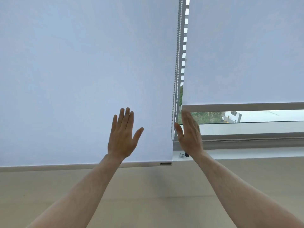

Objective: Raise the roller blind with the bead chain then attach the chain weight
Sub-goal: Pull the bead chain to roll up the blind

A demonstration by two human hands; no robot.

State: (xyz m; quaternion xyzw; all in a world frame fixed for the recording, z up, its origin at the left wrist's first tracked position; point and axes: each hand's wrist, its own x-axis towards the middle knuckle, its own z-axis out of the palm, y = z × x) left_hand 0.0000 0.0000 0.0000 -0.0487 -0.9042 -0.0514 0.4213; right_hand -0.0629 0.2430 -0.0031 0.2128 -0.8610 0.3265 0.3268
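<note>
Two roller blinds hang side by side before you. Your left hand [122, 137] is raised flat in front of the left blind [82, 71], fingers [125, 116] straight and close together, thumb spread out to the side, gripping nothing. Your right hand [189, 134] is raised edge-on just right of the bead chain [176, 71], fingers extended and together, thumb apart; its edge lies very near the chain's lower loop, but whether it touches cannot be told. The chain hangs as a double strand in the narrow gap between the two blinds, its loop ending beside the right thumb. The left blind is lowered fully, its bottom bar [65, 167] level with the window sill [246, 154]. The right blind [246, 55] sits higher, its bottom bar [238, 106] leaving a strip of window pane [246, 116] uncovered. On the sill, just below the chain loop and beside your right wrist, rest a small metallic fitting [181, 155] and a small dark object [186, 154]; which of them is the chain weight cannot be told.
</note>
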